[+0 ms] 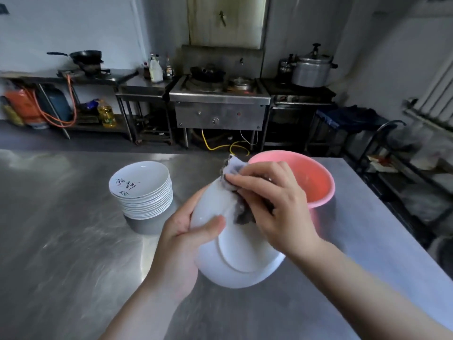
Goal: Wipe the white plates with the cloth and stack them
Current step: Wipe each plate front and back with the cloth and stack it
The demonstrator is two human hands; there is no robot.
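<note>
**Plate held underside-up, cloth pressed to its rim**

Left hand [181,238]: raised above the surface [73,253], fingers curled behind the white plate [235,249], thumb clamped across its near face. Forearm enters from the lower edge.

Right hand [272,204]: fingers bent over the cloth [234,177], gripping it and pressing it against the plate's upper edge. Forearm enters from the lower right and crosses in front of the plate's right side.

White plate: tilted, foot ring toward the camera, held clear of the surface between both hands.

Cloth: grey and dark, bunched; one corner sticks up past the fingertips, another fold hangs below the palm against the plate.

Stack of white plates [144,190]: left of the held plate, well apart from it, standing on a grey base; top plate bears black brush lettering.

Pink basin [316,182]: just behind the right hand, partly hidden by it.

Background: steel stove [220,104], pressure cooker [311,69], wok [85,56], bottles [157,68].
</note>
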